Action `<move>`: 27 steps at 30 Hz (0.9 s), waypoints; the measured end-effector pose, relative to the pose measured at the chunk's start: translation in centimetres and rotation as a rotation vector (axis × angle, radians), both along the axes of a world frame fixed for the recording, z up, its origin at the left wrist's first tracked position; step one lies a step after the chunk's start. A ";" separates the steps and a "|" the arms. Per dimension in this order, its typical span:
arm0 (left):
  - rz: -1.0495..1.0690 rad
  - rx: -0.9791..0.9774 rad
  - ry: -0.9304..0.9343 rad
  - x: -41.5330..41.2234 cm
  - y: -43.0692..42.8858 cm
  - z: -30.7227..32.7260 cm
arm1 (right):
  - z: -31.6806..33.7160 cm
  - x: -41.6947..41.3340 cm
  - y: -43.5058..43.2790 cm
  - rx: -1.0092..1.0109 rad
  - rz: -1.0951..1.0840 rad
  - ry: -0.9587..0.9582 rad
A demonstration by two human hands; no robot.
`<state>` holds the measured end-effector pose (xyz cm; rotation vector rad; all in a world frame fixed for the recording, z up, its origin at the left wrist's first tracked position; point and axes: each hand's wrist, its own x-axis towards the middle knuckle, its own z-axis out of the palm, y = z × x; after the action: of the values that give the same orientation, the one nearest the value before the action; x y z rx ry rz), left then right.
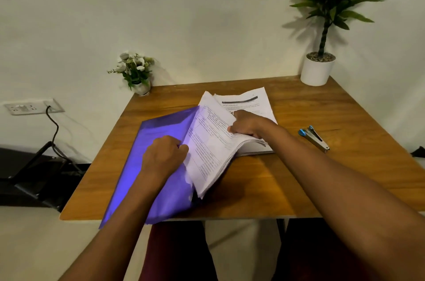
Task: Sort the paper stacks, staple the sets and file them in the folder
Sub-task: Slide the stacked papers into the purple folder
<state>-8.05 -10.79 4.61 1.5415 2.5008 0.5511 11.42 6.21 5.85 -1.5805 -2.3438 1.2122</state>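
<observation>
I judge this as feeding the sheaf point(211, 142) into the folder point(161, 124), so I'd keep the sheets squared and slide them in edge first, without creasing. My left hand point(164, 154), fingers curled, pinches the folder's edge; my right hand point(247, 124) grips the sheaf above the stack point(253, 99) at the table's centre. The folder lies toward 9 o'clock (near corner overhanging the table point(299, 177)), long axis 7 to 1, mouth facing 3.
</observation>
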 end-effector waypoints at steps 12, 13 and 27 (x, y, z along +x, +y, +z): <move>-0.080 -0.121 -0.149 -1.1 0.4 3.2 | -1.8 0.0 -2.2 -0.137 -0.242 0.214; -0.077 -0.109 -0.155 -1.0 0.4 3.4 | -1.8 -0.2 -2.5 -0.149 -0.259 0.240; -0.069 0.024 -0.106 1.4 1.2 2.4 | -5.2 -8.4 -10.6 -0.073 -0.098 0.409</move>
<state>-6.63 -9.61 6.96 1.5575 2.3624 0.6364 2.98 -4.35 0.67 -1.2947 -1.9657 1.4508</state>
